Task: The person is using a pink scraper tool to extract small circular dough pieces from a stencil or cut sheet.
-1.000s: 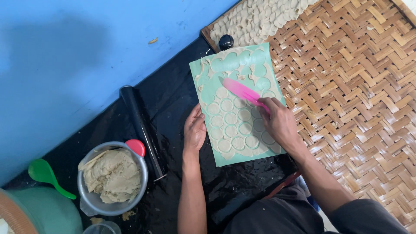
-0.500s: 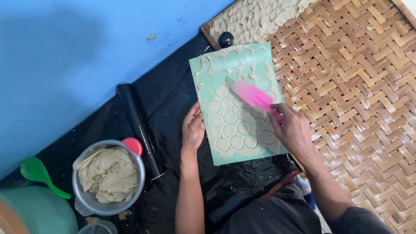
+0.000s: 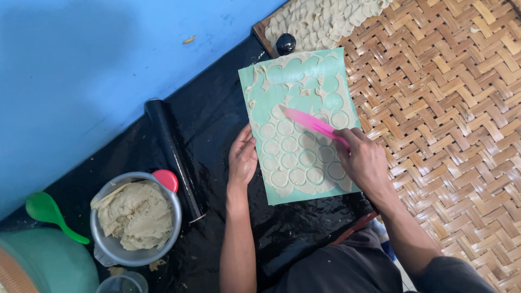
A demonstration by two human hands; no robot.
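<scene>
Glossy pink plastic spatula [image 3: 309, 122], matt green board [image 3: 302, 201], woven bamboo mat [image 3: 445, 114]

Metal bowl [image 3: 106, 241] holding dough lump [image 3: 135, 215]; green spoon [image 3: 48, 212] beside; black roller [image 3: 173, 153]; woven mat [image 3: 450, 108]

Bare forearms, no sleeves visible; dark grey clothing at btm.

Both forearms reach up from six o'clock. The left hand [image 3: 242, 158] lies flat, palm down, fingers together toward twelve. The right hand [image 3: 364, 161] is curled closed, knuckles up, thumb toward eleven o'clock.
</scene>
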